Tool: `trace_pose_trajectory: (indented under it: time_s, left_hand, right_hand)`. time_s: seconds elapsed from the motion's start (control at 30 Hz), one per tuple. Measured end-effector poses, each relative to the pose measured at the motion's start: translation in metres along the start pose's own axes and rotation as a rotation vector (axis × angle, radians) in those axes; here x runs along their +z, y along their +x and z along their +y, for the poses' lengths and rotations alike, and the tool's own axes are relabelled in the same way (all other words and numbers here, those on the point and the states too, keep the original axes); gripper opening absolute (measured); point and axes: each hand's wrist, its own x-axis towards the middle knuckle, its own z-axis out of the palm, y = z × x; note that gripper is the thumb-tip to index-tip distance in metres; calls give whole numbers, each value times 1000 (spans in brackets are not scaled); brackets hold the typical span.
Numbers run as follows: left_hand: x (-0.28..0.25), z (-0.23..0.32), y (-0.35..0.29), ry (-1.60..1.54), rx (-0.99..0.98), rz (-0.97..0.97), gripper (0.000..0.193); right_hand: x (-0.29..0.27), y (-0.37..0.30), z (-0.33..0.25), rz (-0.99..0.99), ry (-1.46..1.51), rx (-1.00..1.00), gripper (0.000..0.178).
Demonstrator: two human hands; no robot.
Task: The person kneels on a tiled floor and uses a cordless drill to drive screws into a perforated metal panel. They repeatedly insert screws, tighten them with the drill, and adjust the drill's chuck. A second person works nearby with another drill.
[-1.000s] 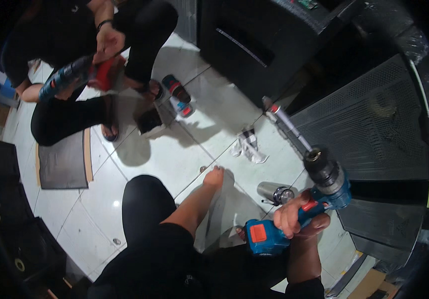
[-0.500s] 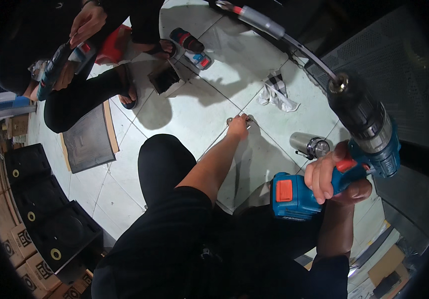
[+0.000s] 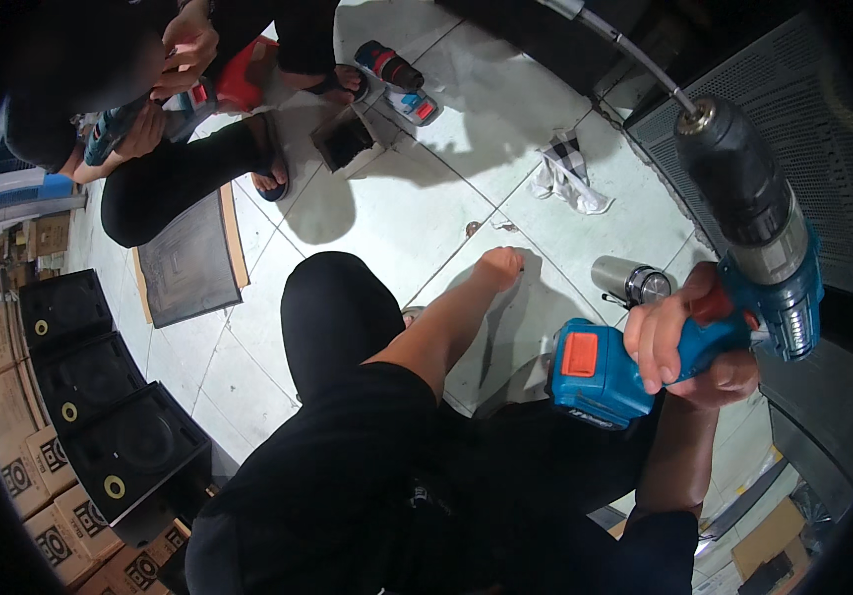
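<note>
- An open box (image 3: 359, 165) is sitting near a co-worker's foot (image 3: 270, 180), its inside too dark to tell.
- A steel flask (image 3: 630, 281) is lying near a cloth (image 3: 570, 180).
- The right hand (image 3: 667, 335) is gripping the drill (image 3: 762, 233) at the person's right, long axis slanting, bit (image 3: 657, 72) pointing forward-left.
- The left hand (image 3: 499, 266) is curling its fingers; whether around anything, I cannot tell.

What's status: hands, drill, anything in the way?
Right hand gripping blue drill, long metal shaft fitted. Left hand low, grip unclear. Steel flask on floor, between hands in view.
</note>
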Motion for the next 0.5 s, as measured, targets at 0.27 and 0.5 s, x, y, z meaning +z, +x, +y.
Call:
trace_pose_trajectory:
  time_s: [0.27,0.5]
  left_hand:
    - [-1,10,2,-32,-140,-44,40]
    - [-109,104,62,-667,173,474,59]
  right_hand:
    - [5,-6,3,-17,-149,49,58]
    - [8,0,2,14,-344,22,58]
